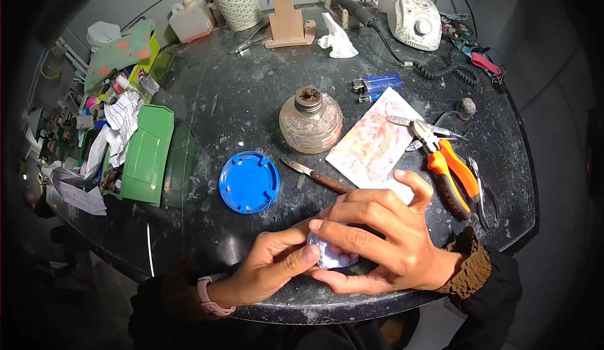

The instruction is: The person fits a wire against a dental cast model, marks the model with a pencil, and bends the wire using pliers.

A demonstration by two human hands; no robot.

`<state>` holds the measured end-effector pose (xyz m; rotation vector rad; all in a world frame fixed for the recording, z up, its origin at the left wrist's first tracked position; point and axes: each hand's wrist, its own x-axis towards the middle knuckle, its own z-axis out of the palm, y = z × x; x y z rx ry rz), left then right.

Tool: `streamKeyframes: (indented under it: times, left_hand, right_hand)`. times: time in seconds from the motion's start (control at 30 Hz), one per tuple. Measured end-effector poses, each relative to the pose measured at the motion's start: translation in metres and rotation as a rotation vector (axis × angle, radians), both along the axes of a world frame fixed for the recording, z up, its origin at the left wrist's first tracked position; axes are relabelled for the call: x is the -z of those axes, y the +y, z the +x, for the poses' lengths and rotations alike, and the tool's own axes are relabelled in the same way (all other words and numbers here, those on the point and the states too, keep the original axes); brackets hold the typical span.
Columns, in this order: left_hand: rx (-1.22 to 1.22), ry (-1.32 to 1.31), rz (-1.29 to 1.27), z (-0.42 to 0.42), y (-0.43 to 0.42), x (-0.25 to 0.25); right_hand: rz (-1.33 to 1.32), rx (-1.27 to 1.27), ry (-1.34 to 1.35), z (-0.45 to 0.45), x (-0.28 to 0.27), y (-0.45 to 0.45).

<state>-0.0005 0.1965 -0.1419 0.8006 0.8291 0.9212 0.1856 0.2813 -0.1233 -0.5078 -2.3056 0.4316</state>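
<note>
The pale lump (328,260), to the near right of the blue lid (249,183), is held by the fingers of the left hand (275,267) and right hand (397,244); brace it with one, press lightly with the other (it may be soft)

Two hands (274,269) (395,244), one pale lump (335,260), one glass jar (308,126), one blue disc (248,183), one white basket (240,10).

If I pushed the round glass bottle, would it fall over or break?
The bottle might tip if pushed near the top, since its narrow neck sticks up above the rest. It could crack if dropped, because it looks like see-through glass. On its side, it would probably roll, as its body looks round.
</note>
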Motion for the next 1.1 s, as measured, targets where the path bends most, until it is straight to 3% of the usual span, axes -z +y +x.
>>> streamKeyframes:
  times: [1.1]
  left_hand:
    - [0.011,-0.196,0.014,0.0011,0.003,-0.0038]
  right_hand:
    - [0.061,0.059,0.042,0.001,-0.0014,-0.0033]
